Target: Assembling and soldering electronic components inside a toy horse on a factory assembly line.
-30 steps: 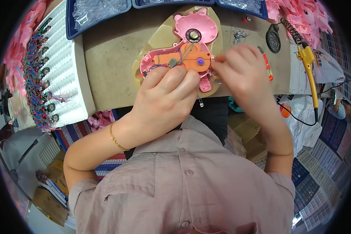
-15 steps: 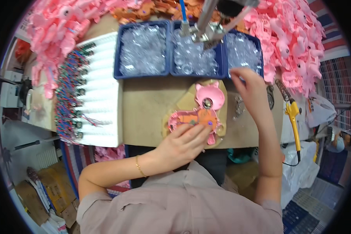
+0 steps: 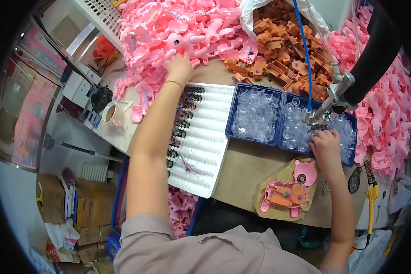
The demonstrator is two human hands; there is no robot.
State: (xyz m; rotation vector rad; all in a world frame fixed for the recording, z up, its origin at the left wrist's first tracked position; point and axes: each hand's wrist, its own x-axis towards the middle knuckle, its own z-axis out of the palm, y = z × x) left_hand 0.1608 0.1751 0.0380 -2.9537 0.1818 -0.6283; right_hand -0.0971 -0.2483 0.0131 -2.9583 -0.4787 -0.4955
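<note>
My left hand (image 3: 180,68) is stretched out to the far heap of pink plastic shells (image 3: 153,34), its fingers closed on a pink animal-shaped shell (image 3: 180,43) with a dark eye. My right hand (image 3: 326,145) is over the front of the blue bins of clear plastic parts, just below the metal head (image 3: 322,118) of a hanging tool. Its fingers are curled; what they hold, if anything, is hidden. Between my arms, a pink animal-shaped half shell (image 3: 304,172) lies in a tan holder (image 3: 264,208), with an orange plastic housing (image 3: 283,195) inside it.
Left of the bins (image 3: 253,138) stands a white ribbed foam tray (image 3: 205,137) with wired small parts along its left side. Orange housings (image 3: 287,50) are heaped behind. More pink shells (image 3: 388,123) pile up at right, near a yellow-handled tool (image 3: 372,194). A blue hose (image 3: 306,50) hangs down.
My left hand has left the orange housing in the holder and reached far left to the pink heap. My right hand remains by the bins, now under the hanging tool. The view has swung left.
</note>
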